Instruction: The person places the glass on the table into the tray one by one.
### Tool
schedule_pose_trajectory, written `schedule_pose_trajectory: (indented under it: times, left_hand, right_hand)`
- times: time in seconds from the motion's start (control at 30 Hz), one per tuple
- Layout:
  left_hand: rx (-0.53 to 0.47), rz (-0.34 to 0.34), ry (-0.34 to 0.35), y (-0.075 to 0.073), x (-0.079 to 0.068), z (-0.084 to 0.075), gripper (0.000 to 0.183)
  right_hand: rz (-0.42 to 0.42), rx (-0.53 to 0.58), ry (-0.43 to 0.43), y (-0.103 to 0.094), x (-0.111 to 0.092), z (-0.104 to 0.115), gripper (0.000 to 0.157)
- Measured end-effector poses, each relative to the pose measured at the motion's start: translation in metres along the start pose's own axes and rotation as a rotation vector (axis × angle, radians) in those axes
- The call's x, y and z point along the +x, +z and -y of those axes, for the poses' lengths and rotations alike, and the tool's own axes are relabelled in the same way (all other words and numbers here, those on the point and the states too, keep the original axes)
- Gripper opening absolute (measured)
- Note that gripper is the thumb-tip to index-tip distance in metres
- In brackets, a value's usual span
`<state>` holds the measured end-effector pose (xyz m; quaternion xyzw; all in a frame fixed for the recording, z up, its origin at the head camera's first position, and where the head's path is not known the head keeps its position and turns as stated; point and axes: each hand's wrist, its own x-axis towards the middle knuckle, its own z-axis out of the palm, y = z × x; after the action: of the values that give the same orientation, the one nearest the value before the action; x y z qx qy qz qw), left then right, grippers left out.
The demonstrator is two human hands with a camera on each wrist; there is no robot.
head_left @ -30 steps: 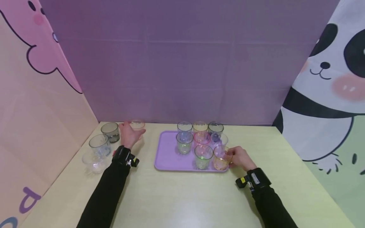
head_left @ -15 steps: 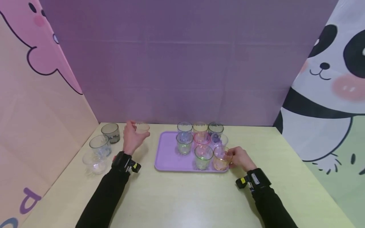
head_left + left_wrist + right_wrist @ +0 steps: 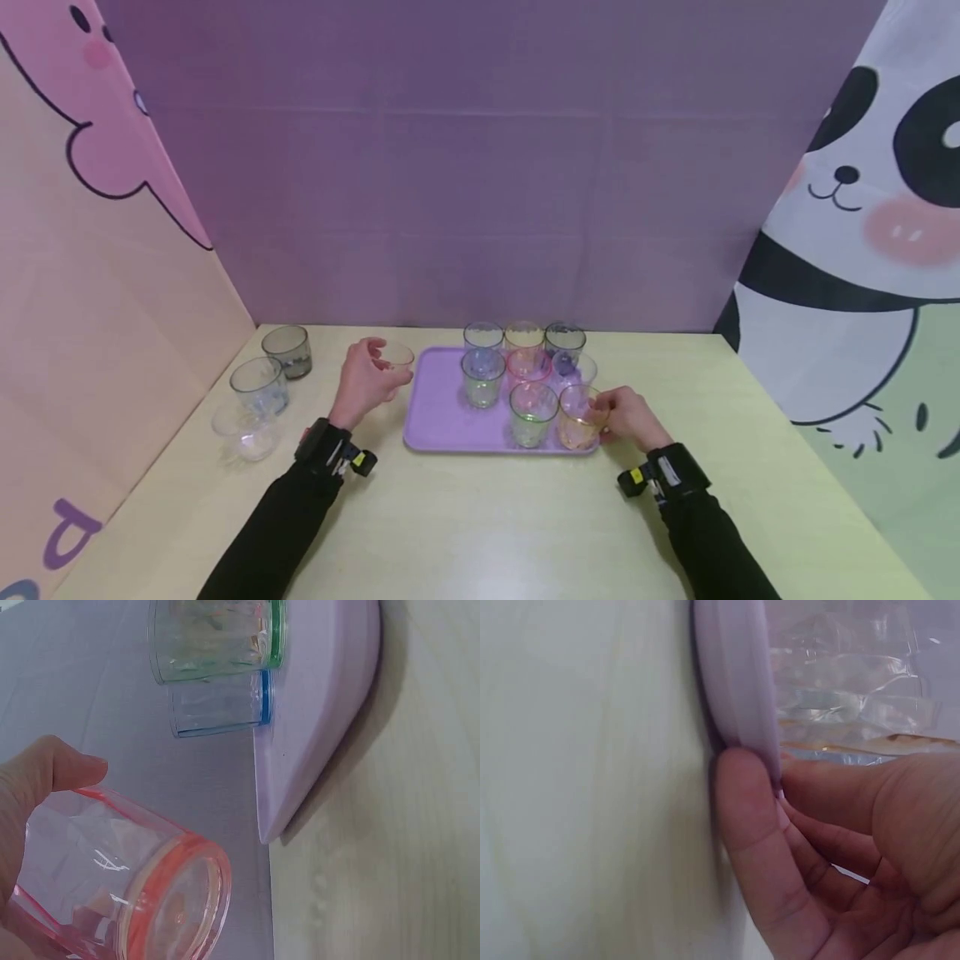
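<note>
My left hand [image 3: 363, 382] grips a clear pink drinking glass [image 3: 398, 357] above the table, left of the purple tray [image 3: 438, 417]. In the left wrist view this glass [image 3: 154, 889] shows its salmon-tinted base, and the thumb [image 3: 75, 766] lies at its wall. My right hand [image 3: 633, 419] is at the tray's right front corner. Its thumb and a finger [image 3: 746, 799] pinch the tray rim [image 3: 739, 667] in the right wrist view. Close beside the thumb stands a yellow-rimmed glass [image 3: 579, 421]. Several tinted glasses stand upright on the tray's right part, a green-rimmed one [image 3: 533, 417] among them.
On the table's left side stand a grey glass [image 3: 288, 354], a bluish glass [image 3: 260, 387] and a clear glass [image 3: 247, 432]. A purple backdrop [image 3: 480, 167] rises behind the table, with printed panels [image 3: 832, 333] at both sides.
My left hand has carried the pink glass rightward from beside the grey glass, and a little nearer to me, toward the tray. The right hand keeps its place at the tray corner.
</note>
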<state>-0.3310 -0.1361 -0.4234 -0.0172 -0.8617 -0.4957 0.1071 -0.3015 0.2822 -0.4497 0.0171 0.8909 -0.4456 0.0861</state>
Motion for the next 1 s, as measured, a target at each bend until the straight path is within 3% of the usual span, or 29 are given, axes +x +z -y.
schedule_pose_trajectory:
  times: [0.2, 0.33, 0.73, 1.0]
  left_hand:
    - [-0.143, 0.043, -0.031, 0.004, -0.007, -0.011, 0.074]
    - [-0.205, 0.068, -0.008, 0.008, -0.010, -0.017, 0.071]
    - [-0.158, 0.159, 0.095, 0.027, -0.026, -0.035, 0.070]
    - [-0.237, 0.249, 0.122, 0.040, -0.036, -0.040, 0.071]
  right_hand:
    - [0.002, -0.006, -0.001, 0.000, 0.000, -0.002, 0.013]
    - [-0.001, -0.009, -0.007, 0.000, 0.000, -0.002, 0.013]
    - [-0.007, -0.019, -0.007, 0.001, 0.002, 0.000, 0.010]
    - [0.017, 0.010, -0.020, 0.000, -0.001, 0.001, 0.010]
